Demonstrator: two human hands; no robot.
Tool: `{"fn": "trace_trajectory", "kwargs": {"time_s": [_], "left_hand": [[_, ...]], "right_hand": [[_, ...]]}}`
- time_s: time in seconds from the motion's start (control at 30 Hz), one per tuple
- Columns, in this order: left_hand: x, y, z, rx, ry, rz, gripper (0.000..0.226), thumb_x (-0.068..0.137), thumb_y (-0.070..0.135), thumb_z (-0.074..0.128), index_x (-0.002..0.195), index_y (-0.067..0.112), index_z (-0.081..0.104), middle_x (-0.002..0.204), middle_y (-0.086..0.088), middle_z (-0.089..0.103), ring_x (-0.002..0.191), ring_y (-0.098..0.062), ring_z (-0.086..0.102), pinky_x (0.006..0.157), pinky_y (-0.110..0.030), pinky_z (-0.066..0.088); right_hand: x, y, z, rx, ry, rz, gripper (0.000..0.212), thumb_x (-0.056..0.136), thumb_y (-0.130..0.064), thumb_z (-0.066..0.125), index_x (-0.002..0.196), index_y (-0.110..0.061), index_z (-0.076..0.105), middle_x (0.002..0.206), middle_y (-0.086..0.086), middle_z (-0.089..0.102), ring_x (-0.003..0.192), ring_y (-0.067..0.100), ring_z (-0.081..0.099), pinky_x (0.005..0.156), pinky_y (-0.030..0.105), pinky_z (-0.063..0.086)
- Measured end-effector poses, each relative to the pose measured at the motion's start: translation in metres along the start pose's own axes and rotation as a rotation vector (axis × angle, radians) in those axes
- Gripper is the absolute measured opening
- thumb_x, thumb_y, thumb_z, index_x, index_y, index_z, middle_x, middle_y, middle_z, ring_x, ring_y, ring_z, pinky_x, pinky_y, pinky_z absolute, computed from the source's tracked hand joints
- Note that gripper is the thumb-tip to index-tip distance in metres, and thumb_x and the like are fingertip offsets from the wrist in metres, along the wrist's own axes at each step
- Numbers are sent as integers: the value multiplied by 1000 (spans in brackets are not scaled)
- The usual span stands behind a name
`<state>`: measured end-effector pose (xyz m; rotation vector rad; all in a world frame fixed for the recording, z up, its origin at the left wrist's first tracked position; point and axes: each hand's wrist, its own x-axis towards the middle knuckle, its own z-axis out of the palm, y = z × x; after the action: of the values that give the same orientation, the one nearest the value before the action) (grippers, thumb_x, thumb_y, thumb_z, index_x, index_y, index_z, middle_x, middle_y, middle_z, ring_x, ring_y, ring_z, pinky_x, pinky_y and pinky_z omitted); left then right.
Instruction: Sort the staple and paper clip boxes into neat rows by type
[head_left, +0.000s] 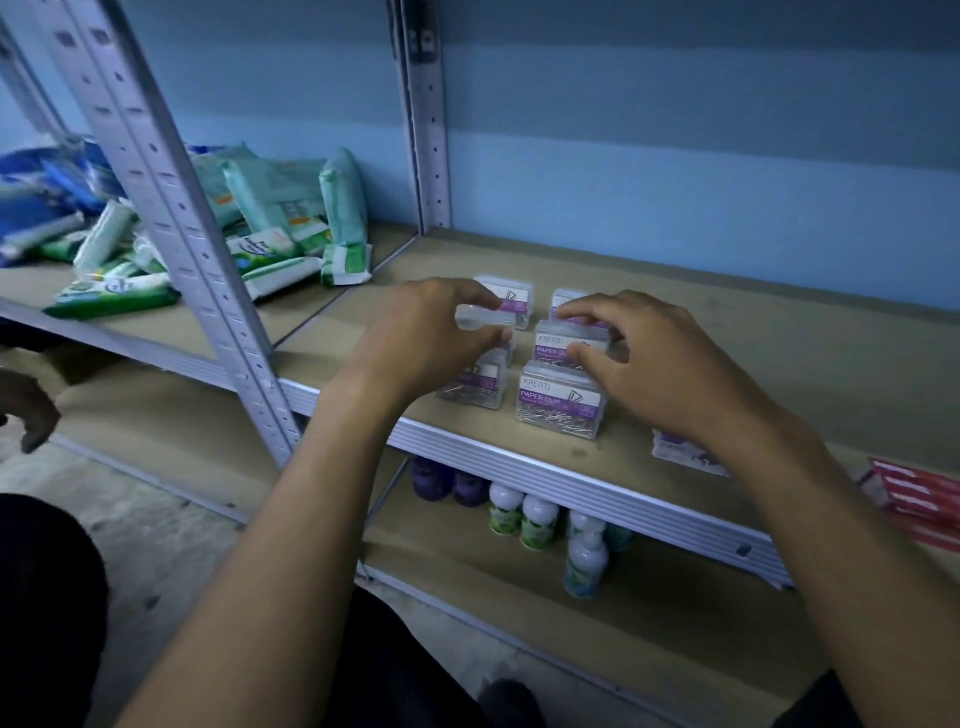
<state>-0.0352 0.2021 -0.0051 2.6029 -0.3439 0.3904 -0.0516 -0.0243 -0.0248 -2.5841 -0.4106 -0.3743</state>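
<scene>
Clear box (483, 318) between left hand (426, 332) fingers, above shelf (727, 332)

Left hand (426, 332) pinches a clear box (480, 318); right hand (654, 358) grips a paper clip box (569, 343).

front clear box (561, 399): "KREATI", "PAPER CLIP" | box behind it (570, 344): "KREATI", "PAPER" | other labels unreadable

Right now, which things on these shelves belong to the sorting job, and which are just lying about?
Job:
- clear paper clip boxes in two columns
- the box that the left hand grips
- the box that the right hand pinches
- flat white box and red boxes at right, labels unreadable

Lying about:
- green wipe packs
- bottles on the lower shelf
</scene>
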Motion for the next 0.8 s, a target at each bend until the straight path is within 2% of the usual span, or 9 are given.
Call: {"fn": "trace_trajectory", "kwargs": {"time_s": [0.17, 0.27, 0.33, 0.43, 0.63, 0.7, 0.8], "left_hand": [[9, -4, 6, -1, -27, 12, 34, 83, 49, 69, 115, 36, 69, 122, 12, 67, 105, -11, 60, 76, -16, 33], [18, -12, 12, -48, -64, 18, 27, 85, 39, 69, 113, 37, 70, 122, 13, 67, 106, -11, 61, 82, -20, 40], [23, -15, 15, -97, -101, 19, 27, 86, 33, 70, 112, 38, 70, 122, 14, 66, 110, -8, 60, 89, -21, 43], [29, -18, 16, -148, -136, 19, 28, 86, 26, 71, 111, 38, 71, 119, 16, 67, 111, -3, 59, 90, -17, 41], [32, -19, 14, -195, -155, 41, 29, 88, 20, 69, 109, 39, 73, 116, 17, 68, 108, 0, 60, 94, -20, 46], [30, -17, 12, -208, -158, 54, 30, 89, 18, 68, 110, 38, 73, 116, 18, 68, 106, 1, 60, 93, -19, 46], [26, -14, 7, -221, -164, 65, 30, 90, 17, 65, 111, 38, 72, 117, 19, 67, 99, 3, 60, 83, -9, 42]], "right_hand": [[6, 4, 3, 1, 8, 7, 30, 92, -37, 63, 122, -43, 67, 121, -8, 65, 112, 17, 57, 99, 37, 48], [8, 6, 4, 25, 26, 15, 30, 91, -35, 64, 119, -45, 69, 122, -12, 68, 114, 14, 59, 100, 37, 50], [9, 6, 4, 50, 40, 26, 30, 89, -33, 66, 116, -46, 71, 120, -15, 70, 106, 8, 61, 97, 34, 52], [10, 8, 4, 75, 54, 45, 31, 88, -29, 68, 112, -48, 72, 114, -17, 72, 89, 3, 58, 88, 27, 52], [9, 9, 3, 93, 71, 59, 35, 88, -22, 68, 110, -48, 73, 108, -18, 73, 87, 1, 56, 86, 26, 51], [7, 8, 1, 100, 76, 59, 34, 88, -22, 68, 110, -48, 74, 108, -18, 73, 85, -1, 58, 86, 26, 52], [3, 3, -5, 110, 71, 60, 33, 89, -22, 69, 110, -47, 74, 108, -18, 73, 88, 1, 63, 85, 28, 54]]}}
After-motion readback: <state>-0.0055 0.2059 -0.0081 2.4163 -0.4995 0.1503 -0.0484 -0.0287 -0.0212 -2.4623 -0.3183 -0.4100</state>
